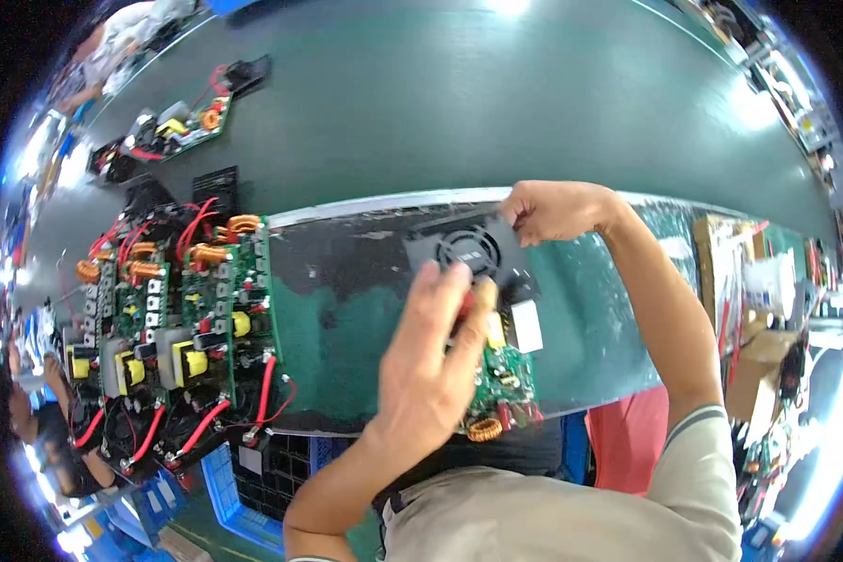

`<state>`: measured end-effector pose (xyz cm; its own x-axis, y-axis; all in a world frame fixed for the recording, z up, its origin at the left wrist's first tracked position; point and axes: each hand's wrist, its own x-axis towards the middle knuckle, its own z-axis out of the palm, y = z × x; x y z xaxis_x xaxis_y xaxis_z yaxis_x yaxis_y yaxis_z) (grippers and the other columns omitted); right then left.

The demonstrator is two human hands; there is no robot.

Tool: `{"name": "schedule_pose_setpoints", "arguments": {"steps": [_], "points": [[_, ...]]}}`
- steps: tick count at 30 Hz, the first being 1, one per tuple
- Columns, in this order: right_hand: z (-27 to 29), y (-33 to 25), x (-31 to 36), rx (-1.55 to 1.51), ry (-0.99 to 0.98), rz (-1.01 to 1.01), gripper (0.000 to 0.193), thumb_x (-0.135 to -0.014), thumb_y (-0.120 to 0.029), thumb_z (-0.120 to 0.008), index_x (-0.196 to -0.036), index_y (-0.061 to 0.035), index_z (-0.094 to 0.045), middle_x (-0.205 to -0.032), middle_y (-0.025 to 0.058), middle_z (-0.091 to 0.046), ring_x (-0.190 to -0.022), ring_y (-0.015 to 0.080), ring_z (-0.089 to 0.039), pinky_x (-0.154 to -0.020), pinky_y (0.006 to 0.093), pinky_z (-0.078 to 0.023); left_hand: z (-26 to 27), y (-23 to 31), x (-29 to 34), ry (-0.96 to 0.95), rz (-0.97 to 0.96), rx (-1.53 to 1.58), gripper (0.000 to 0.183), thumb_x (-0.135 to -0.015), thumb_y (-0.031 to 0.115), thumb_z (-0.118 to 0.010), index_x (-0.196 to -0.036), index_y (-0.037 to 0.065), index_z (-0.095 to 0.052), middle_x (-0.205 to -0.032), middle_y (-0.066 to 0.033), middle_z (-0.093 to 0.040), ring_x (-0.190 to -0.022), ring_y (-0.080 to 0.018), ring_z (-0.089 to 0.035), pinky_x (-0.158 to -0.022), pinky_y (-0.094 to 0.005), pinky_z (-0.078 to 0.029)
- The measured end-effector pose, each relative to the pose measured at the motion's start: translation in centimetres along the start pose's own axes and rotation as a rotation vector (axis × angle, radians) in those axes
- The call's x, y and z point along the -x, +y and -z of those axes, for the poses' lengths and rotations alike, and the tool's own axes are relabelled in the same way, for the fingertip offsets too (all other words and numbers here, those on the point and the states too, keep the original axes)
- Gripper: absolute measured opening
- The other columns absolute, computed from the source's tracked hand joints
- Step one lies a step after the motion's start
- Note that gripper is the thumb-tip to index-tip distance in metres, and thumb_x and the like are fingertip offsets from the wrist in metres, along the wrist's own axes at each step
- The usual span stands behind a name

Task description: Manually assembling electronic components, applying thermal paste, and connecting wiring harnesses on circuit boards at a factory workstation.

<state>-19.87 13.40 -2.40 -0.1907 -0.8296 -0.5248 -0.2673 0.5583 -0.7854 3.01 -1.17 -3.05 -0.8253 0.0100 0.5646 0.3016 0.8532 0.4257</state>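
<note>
A black end panel with a round fan grille [470,251] is tilted in front of me, joined or close to a green circuit board [510,379]. The board carries a copper-wound coil [484,430], a yellow part and a white block [526,326]. My left hand [426,365] reaches over the board with fingers stretched out, slightly blurred, their tips against the panel's near side. At the panel's far right corner is my right hand [554,212], its fingers closed in a pinch on the edge. Any small item between those fingertips is hidden.
Several similar circuit boards [244,318] with red wires stand in a row at left. Another board assembly [178,129] lies farther back on the green bench [496,103]. A pale rail [375,204] crosses the bench. Below are a blue crate [229,501] and a red seat [628,440]; cardboard [759,375] is right.
</note>
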Motion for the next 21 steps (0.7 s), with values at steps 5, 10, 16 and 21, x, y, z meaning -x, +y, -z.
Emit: {"name": "schedule_pose_setpoints", "arguments": {"steps": [5, 10, 16, 21], "points": [[-1.5, 3.0, 0.4, 0.133, 0.242, 0.178, 0.014, -0.082, -0.011, -0.072, -0.077, 0.0018, -0.067, -0.065, 0.0037, -0.060, -0.066, 0.0139, -0.056, -0.063, 0.0328, -0.048, 1.0, -1.3, -5.5, -0.048, 0.018, 0.070, 0.029, -0.079, -0.002, -0.069, -0.106, 0.007, -0.071, -0.107, -0.0111, -0.063, -0.083, -0.0273, -0.069, -0.072, -0.0347, -0.056], [-2.8, 1.8, 1.4, -0.188, 0.260, 0.062, 0.011, -0.085, -0.009, -0.069, -0.086, 0.0017, -0.071, -0.075, 0.0021, -0.066, -0.069, 0.0112, -0.059, -0.065, 0.0277, -0.051, 0.8, -2.1, -6.3, -0.147, 0.065, 0.070, 0.024, -0.083, 0.001, -0.067, -0.105, 0.010, -0.073, -0.109, -0.0078, -0.064, -0.080, -0.0239, -0.070, -0.070, -0.0357, -0.055], [-3.5, 2.0, 2.1, -0.353, 0.252, 0.100, 0.017, -0.089, -0.006, -0.065, -0.096, 0.0090, -0.069, -0.089, 0.0079, -0.069, -0.080, 0.0150, -0.067, -0.078, 0.0262, -0.056, 1.4, -1.9, -7.9, -0.273, 0.121, 0.046, 0.022, -0.086, 0.007, -0.070, -0.107, 0.009, -0.074, -0.109, -0.0082, -0.064, -0.081, -0.0245, -0.070, -0.072, -0.0341, -0.053], [-3.4, 3.0, 1.6, -0.476, 0.157, 0.130, 0.019, -0.088, -0.005, -0.068, -0.100, 0.0102, -0.069, -0.092, 0.0122, -0.072, -0.084, 0.0161, -0.069, -0.077, 0.0263, -0.057, 1.4, -1.6, -8.0, -0.299, 0.150, 0.067, 0.020, -0.087, 0.006, -0.069, -0.107, 0.008, -0.074, -0.109, -0.0084, -0.064, -0.083, -0.0235, -0.071, -0.074, -0.0328, -0.054]]}}
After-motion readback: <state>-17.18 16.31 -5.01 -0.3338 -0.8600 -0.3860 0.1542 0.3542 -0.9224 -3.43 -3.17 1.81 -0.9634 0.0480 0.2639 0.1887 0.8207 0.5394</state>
